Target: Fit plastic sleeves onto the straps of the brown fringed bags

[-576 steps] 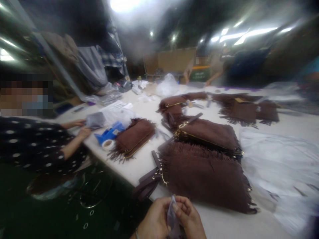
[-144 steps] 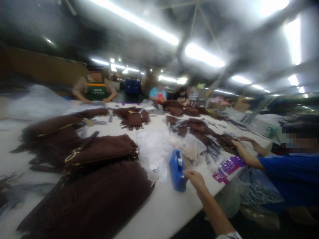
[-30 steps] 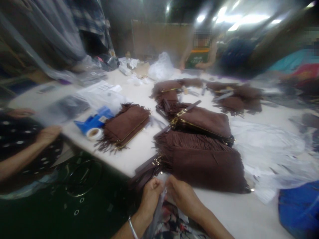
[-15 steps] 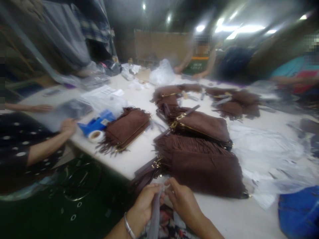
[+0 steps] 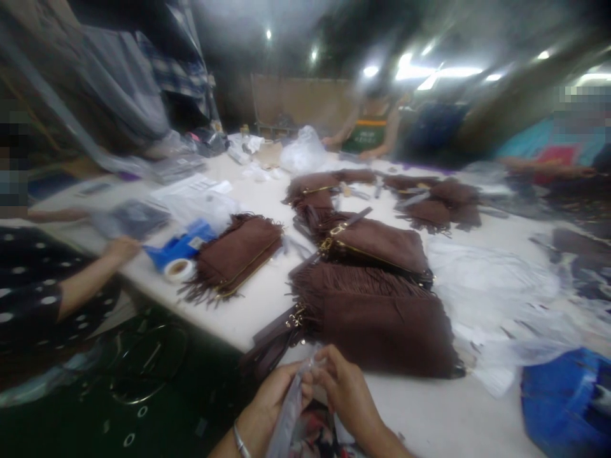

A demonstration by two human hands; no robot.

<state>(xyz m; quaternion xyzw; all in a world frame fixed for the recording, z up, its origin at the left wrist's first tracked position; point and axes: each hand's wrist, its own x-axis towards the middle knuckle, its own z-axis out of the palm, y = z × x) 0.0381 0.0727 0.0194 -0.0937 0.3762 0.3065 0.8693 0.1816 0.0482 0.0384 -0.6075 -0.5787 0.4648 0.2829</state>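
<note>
Low at the table's near edge, my left hand (image 5: 279,391) is closed around a greyish strip (image 5: 287,410) that looks wrapped in clear plastic and hangs down toward my lap. The fingertips of my right hand (image 5: 341,381) pinch the upper end of the same strip, close to the left fingers. Just beyond my hands lies a dark brown fringed bag (image 5: 386,327) with gold clasps on its dark straps (image 5: 274,331). Behind it rests another brown bag (image 5: 386,245) with a gold zip.
A third fringed bag (image 5: 238,251) lies left, beside a blue tape dispenser (image 5: 179,245) and a tape roll (image 5: 179,270). Clear plastic bags (image 5: 491,273) spread at the right, near a blue container (image 5: 558,401). A co-worker's hand (image 5: 124,248) is at the left edge; other people sit across the table.
My view has shifted slightly, so the table things sit a little further left. Both hands keep their grip on the strip, which now slants more to the left.
</note>
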